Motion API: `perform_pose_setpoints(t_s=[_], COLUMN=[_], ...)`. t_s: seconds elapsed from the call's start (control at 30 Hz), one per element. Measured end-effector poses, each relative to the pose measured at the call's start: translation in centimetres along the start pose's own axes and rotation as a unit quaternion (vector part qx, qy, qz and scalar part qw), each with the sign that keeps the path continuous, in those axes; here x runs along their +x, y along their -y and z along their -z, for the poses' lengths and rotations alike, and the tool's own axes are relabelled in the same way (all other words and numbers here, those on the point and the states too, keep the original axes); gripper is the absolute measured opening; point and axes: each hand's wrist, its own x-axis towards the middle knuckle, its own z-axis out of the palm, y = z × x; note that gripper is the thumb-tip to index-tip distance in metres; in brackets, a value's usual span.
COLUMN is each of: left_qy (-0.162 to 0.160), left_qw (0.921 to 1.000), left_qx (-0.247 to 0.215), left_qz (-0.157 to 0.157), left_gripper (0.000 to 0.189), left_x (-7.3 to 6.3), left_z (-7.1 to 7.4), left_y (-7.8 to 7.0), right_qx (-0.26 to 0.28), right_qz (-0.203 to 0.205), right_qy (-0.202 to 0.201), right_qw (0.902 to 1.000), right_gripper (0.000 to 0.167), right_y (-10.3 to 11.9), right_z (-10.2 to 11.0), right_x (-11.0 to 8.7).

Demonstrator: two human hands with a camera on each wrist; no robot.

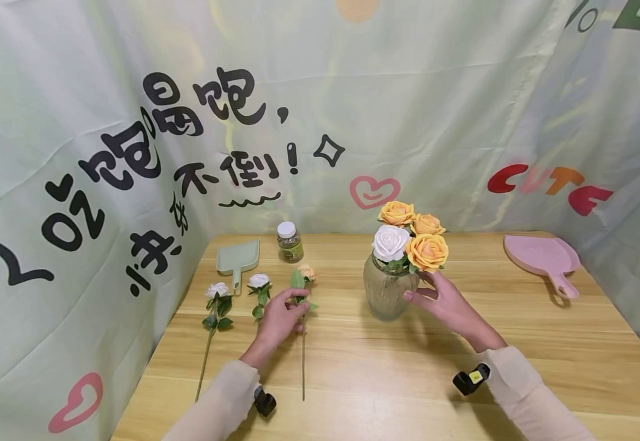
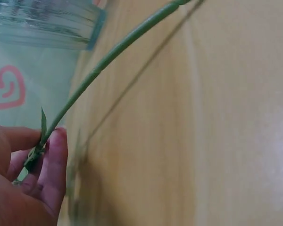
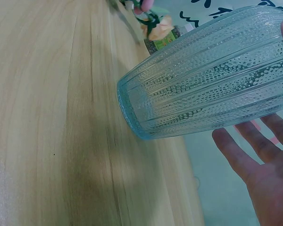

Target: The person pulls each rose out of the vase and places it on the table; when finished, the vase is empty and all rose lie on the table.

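Between its fingers and thumb, my left hand [image 1: 282, 317] pinches the leafy upper stem of an artificial peach rose [image 1: 307, 272]. The rose's long green stem [image 2: 119, 48] slants over the tabletop in the left wrist view, casting a shadow. My right hand [image 1: 454, 306] holds the right side of a ribbed glass vase [image 1: 388, 297], thumb on the near side and fingers round the far side. Upright in the vase stand several orange roses [image 1: 427, 252] and a white rose [image 1: 391, 242]. Two more white roses, one at the far left [image 1: 218, 290] and one beside my left hand [image 1: 259, 281], lie on the table.
A small jar with a white lid [image 1: 289, 242] stands at the back of the wooden table [image 1: 364, 392]. A grey-green dustpan [image 1: 238, 257] lies at the back left, a pink dustpan [image 1: 542, 256] at the back right. Printed cloth [image 1: 435, 110] hangs behind.
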Motion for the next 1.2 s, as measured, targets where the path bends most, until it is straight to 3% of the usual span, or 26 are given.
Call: perform_pose_setpoints(t_s=[0.27, 0.43, 0.67, 0.83, 1.07, 1.2], left_qy=[-0.006, -0.011, -0.049, -0.079, -0.132, -0.135], left_qw=[0.9996, 0.9992, 0.9917, 0.9897, 0.9794, 0.9748], left_qx=[0.026, 0.035, 0.110, 0.111, 0.105, 0.089], left_qz=[0.003, -0.015, -0.046, -0.044, -0.111, -0.154], left_gripper=[0.034, 0.035, 0.037, 0.043, 0.035, 0.027], left_x=[0.5, 0.6, -0.1, -0.3, 0.0, 0.3], left_z=[-0.4, -0.2, 0.2, 0.9, 1.9, 1.5], left_y=[0.8, 0.9, 0.2, -0.6, -2.7, -4.8], right_qx=[-0.008, 0.001, -0.002, 0.002, 0.004, 0.006], right_qz=[0.005, 0.014, 0.006, 0.005, 0.012, 0.010], right_qy=[-0.002, -0.003, -0.001, 0.000, -0.001, -0.002], right_qw=[1.0000, 0.9999, 1.0000, 1.0000, 0.9999, 0.9999], right_gripper=[0.095, 0.094, 0.095, 0.094, 0.093, 0.093], right_y=[0.1, 0.1, 0.2, 0.2, 0.2, 0.1], right_z=[0.0, -0.1, 0.0, 0.0, -0.1, 0.0], right_x=[0.0, 0.0, -0.1, -0.1, -0.1, -0.1])
